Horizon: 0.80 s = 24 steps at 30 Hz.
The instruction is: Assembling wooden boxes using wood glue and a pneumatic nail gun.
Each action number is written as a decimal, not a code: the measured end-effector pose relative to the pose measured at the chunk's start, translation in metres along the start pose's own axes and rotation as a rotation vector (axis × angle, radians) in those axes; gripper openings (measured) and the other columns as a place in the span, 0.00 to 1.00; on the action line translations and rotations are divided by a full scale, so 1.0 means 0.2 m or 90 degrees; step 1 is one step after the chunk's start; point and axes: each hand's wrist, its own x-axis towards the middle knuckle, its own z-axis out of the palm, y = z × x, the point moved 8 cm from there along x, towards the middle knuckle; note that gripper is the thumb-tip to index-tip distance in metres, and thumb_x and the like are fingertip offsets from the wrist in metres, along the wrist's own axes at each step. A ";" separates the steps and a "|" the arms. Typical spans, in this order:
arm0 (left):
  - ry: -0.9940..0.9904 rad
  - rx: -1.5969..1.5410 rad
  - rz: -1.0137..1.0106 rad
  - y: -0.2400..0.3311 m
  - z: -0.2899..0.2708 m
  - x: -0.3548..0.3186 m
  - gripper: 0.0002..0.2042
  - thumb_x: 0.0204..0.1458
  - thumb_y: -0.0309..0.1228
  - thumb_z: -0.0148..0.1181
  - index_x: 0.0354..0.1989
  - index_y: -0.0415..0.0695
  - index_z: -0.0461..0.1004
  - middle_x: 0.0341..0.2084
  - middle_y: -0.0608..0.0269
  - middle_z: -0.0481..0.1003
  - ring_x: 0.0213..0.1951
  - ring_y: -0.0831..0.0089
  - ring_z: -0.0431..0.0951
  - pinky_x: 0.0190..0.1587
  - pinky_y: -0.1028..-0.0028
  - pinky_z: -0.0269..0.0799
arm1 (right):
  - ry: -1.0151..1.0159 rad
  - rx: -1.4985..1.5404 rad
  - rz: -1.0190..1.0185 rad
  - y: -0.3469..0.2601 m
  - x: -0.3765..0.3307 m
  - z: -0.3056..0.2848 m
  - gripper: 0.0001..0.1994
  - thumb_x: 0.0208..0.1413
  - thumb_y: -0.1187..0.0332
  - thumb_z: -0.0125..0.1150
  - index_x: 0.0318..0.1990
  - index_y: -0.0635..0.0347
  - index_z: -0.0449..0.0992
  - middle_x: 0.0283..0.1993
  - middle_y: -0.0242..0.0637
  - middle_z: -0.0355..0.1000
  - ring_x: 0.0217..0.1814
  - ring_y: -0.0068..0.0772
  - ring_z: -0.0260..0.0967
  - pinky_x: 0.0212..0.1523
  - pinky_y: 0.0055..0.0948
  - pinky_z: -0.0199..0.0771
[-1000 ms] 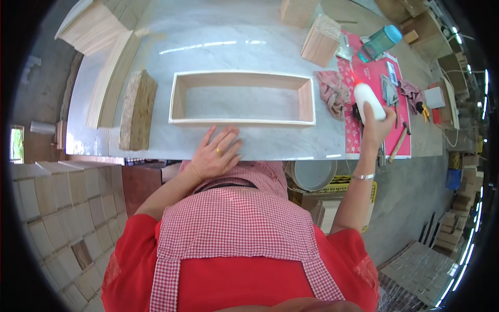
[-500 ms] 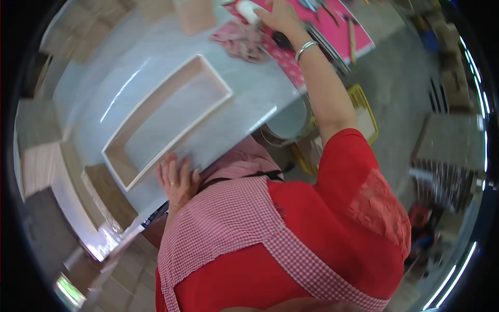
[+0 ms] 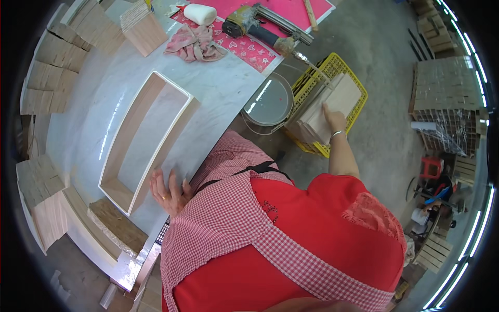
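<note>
Bare hands: 2, left hand [image 3: 170, 195] and right hand [image 3: 336, 120]
Open rectangular wooden frame [image 3: 134, 122]: 1
White squeeze bottle [image 3: 200, 14]: 1
Pneumatic nail gun [image 3: 263, 35]: 1
Crumpled pink cloth [image 3: 189, 44]: 1
Round bucket [image 3: 267, 105]: 1
Yellow plastic crate [image 3: 336, 63]: 1
Thin wooden boards [image 3: 344, 93] in crate: several, exact count hidden
Metal bracelet [image 3: 337, 133]: 1
Ring [image 3: 165, 197]: 1
Checked apron [image 3: 213, 223]: 1

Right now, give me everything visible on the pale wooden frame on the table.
The wooden frame is a long rectangle of four thin, pale walls with light grain, two long and two short, and whitish upper edges. It is open at the top, and the grey table shows through it; no bottom panel is visible. It lies flat, slanting across the picture, bowed by the lens. The left hand is at its near long side; whether it touches is unclear.
</note>
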 end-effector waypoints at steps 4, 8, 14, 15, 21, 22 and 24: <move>-0.026 -0.011 -0.026 -0.01 0.00 -0.01 0.19 0.56 0.39 0.60 0.53 0.44 0.73 0.61 0.52 0.65 0.65 0.51 0.64 0.65 0.49 0.60 | -0.039 -0.010 0.044 0.00 0.00 0.07 0.56 0.41 0.28 0.62 0.60 0.81 0.65 0.62 0.64 0.65 0.66 0.61 0.63 0.65 0.46 0.64; -0.025 -0.020 -0.024 -0.01 0.00 0.00 0.20 0.53 0.36 0.62 0.53 0.43 0.73 0.62 0.52 0.64 0.65 0.51 0.64 0.65 0.49 0.60 | -0.054 0.055 0.014 0.01 -0.03 0.03 0.60 0.37 0.28 0.64 0.62 0.82 0.61 0.64 0.66 0.62 0.67 0.64 0.60 0.65 0.46 0.63; -0.026 -0.047 -0.035 0.00 -0.02 0.00 0.19 0.51 0.34 0.63 0.52 0.42 0.73 0.59 0.50 0.66 0.63 0.49 0.66 0.63 0.49 0.61 | 0.226 0.126 0.002 0.15 -0.05 -0.19 0.56 0.34 0.26 0.65 0.57 0.76 0.69 0.62 0.64 0.66 0.64 0.62 0.64 0.65 0.46 0.64; -0.040 -0.054 -0.052 0.00 -0.01 0.00 0.20 0.50 0.34 0.64 0.51 0.42 0.73 0.59 0.50 0.67 0.63 0.49 0.66 0.63 0.49 0.62 | 0.193 0.117 0.019 0.19 -0.02 -0.17 0.56 0.34 0.26 0.65 0.57 0.76 0.69 0.62 0.64 0.66 0.64 0.62 0.64 0.65 0.46 0.64; -0.013 -0.167 -0.059 -0.07 -0.04 0.02 0.19 0.44 0.30 0.66 0.46 0.41 0.75 0.52 0.50 0.70 0.56 0.52 0.71 0.59 0.51 0.66 | 0.079 0.287 -0.397 -0.17 -0.02 -0.34 0.33 0.53 0.46 0.65 0.47 0.76 0.77 0.50 0.55 0.77 0.49 0.47 0.76 0.50 0.44 0.72; -0.017 -0.187 -0.077 -0.09 -0.05 0.02 0.18 0.44 0.30 0.66 0.46 0.41 0.75 0.50 0.51 0.71 0.55 0.53 0.72 0.59 0.52 0.66 | 0.086 0.318 -0.322 -0.26 0.00 -0.43 0.32 0.52 0.49 0.68 0.48 0.76 0.77 0.46 0.51 0.77 0.42 0.43 0.75 0.46 0.40 0.73; 0.035 -0.191 -0.119 -0.11 -0.12 -0.01 0.16 0.45 0.30 0.66 0.44 0.42 0.75 0.43 0.56 0.74 0.49 0.58 0.74 0.53 0.55 0.67 | 0.055 0.409 -0.387 -0.60 -0.07 -0.66 0.33 0.52 0.55 0.72 0.54 0.77 0.72 0.46 0.49 0.77 0.42 0.39 0.74 0.46 0.38 0.73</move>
